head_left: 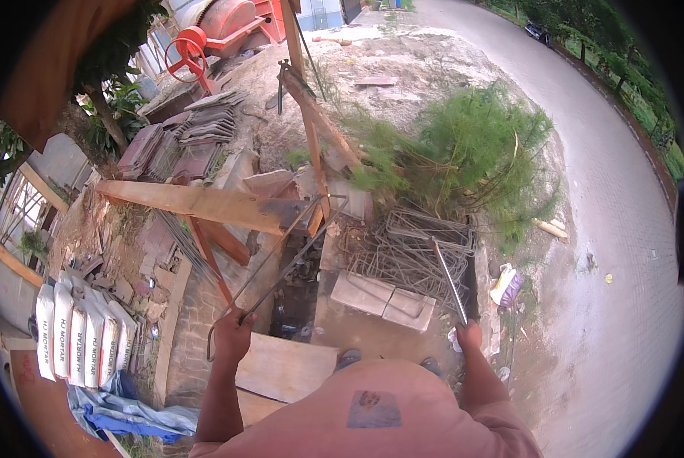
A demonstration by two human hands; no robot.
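Observation:
My left hand (235, 332) is closed around a bent steel rebar piece (281, 271). This long, narrow loop slants up and away to the right. Its far end lies at the post and the wooden beam (204, 204). On the right, my right hand (469, 334) grips the near end of a straight grey metal rod (450, 284), which points away over a tangled pile of bent rebar stirrups (414, 248). Between my hands and that pile lie two pale slabs (380, 300) with a bent bar across them.
Boards (288, 366) lie by my left forearm, beside a dark trench (292, 301). Stacked white bags (86, 328) stand at left above a blue tarp (132, 412). Beyond are roof tiles (178, 137), a leafy bush (472, 145) and an orange mixer (224, 27). A paved road (601, 229) runs along the right.

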